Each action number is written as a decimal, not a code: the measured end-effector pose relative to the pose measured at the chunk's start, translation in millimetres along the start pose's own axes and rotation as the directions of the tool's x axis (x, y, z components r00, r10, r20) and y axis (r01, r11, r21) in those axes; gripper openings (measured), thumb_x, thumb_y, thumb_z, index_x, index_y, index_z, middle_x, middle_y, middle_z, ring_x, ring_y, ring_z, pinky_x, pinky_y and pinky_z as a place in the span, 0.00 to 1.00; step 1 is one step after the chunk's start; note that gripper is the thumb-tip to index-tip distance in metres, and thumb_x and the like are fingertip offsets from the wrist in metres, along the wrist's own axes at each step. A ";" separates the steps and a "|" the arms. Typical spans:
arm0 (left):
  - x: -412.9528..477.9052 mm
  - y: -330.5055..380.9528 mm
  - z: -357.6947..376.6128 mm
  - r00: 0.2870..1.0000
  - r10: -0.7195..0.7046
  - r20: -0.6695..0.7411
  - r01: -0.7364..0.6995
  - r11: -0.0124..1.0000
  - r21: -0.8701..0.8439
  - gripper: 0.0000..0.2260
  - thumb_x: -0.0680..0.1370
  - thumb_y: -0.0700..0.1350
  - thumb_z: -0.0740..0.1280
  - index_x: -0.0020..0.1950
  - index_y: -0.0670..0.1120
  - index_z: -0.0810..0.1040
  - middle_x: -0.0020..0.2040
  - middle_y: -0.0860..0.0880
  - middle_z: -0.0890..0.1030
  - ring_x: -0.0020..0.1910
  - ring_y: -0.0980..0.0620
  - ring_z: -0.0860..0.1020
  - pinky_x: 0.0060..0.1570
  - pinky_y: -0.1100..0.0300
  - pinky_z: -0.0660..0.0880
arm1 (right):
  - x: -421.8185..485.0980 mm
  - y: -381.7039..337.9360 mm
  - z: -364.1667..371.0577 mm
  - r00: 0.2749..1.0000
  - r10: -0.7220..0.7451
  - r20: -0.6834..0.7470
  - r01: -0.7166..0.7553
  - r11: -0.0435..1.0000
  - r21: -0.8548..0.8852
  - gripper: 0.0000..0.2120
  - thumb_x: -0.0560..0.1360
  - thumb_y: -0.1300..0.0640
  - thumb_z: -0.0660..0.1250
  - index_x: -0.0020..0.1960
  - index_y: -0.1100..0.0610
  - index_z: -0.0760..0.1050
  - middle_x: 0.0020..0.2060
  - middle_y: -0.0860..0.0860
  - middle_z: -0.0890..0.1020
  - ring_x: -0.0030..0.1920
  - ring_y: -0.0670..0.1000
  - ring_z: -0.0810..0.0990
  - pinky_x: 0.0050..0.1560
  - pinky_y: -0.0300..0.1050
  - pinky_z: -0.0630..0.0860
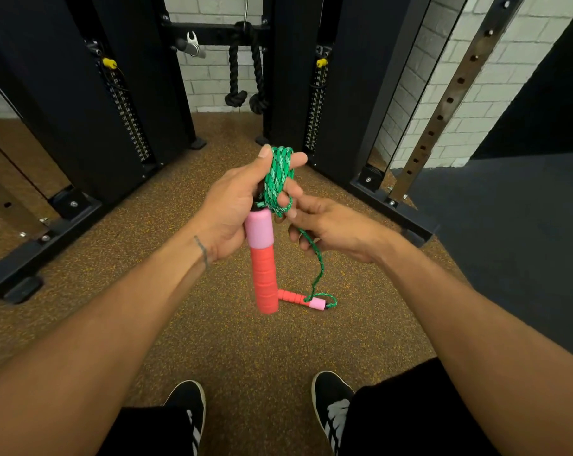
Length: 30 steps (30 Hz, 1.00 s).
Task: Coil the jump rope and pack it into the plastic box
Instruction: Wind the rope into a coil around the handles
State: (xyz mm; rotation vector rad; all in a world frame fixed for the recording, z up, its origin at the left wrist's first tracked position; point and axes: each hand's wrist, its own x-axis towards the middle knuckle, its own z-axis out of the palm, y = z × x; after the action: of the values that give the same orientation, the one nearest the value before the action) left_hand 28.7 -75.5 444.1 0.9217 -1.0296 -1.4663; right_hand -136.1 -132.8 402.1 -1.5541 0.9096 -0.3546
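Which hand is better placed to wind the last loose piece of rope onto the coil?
The right hand. It holds the loose rope, which runs down to the floor handle. The left hand is busy: it grips the coil and the other handle.

Braided green cord rope (280,179), matt ribbed foam handle (263,278), speckled rough rubber floor (179,324).

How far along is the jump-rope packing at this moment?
Done: several green loops are wound around the left hand, which also grips one handle. In hand: the right hand pinches the loose strand. Left: the second handle lies on the floor; no box in view.
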 end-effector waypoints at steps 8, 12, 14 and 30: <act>0.1 -2.4 -3.6 0.997 0.005 -0.075 0.013 0.972 0.234 0.19 0.84 0.54 0.53 0.66 0.48 0.77 0.53 0.46 0.86 0.45 0.57 0.81 0.47 0.62 0.77 | -6.2 -6.0 10.3 0.997 0.011 0.079 0.002 0.985 -0.170 0.11 0.84 0.54 0.58 0.45 0.48 0.75 0.40 0.52 0.78 0.35 0.47 0.75 0.36 0.40 0.73; -0.9 -0.1 -9.9 1.000 -0.027 -0.012 0.029 0.964 0.265 0.12 0.84 0.46 0.57 0.64 0.51 0.75 0.58 0.48 0.84 0.54 0.54 0.82 0.55 0.57 0.78 | -5.5 -3.3 6.3 0.996 0.013 0.094 0.007 0.978 -0.211 0.11 0.84 0.54 0.60 0.45 0.53 0.76 0.38 0.51 0.76 0.34 0.46 0.73 0.37 0.44 0.72; -1.9 0.2 -15.7 0.997 -0.046 0.061 0.024 0.942 0.334 0.14 0.82 0.38 0.60 0.61 0.56 0.73 0.61 0.51 0.82 0.60 0.56 0.80 0.57 0.60 0.76 | -6.4 -4.1 4.0 0.995 0.013 0.101 0.010 0.977 -0.215 0.12 0.83 0.52 0.61 0.45 0.55 0.77 0.37 0.50 0.76 0.33 0.45 0.74 0.36 0.43 0.72; 7.3 -10.3 -16.1 0.996 0.028 -0.088 0.016 0.884 0.467 0.09 0.83 0.48 0.58 0.54 0.51 0.78 0.50 0.51 0.86 0.49 0.57 0.82 0.57 0.59 0.77 | -23.1 -20.7 -0.3 0.969 -0.053 0.242 0.133 0.936 -0.327 0.11 0.80 0.48 0.66 0.57 0.49 0.84 0.31 0.46 0.70 0.33 0.45 0.67 0.34 0.39 0.64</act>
State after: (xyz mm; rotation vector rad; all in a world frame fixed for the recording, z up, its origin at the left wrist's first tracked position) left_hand 39.5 -84.1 429.0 1.3140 -1.3457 -1.1714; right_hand -144.1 -117.4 427.8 -1.9185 0.7414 -0.0796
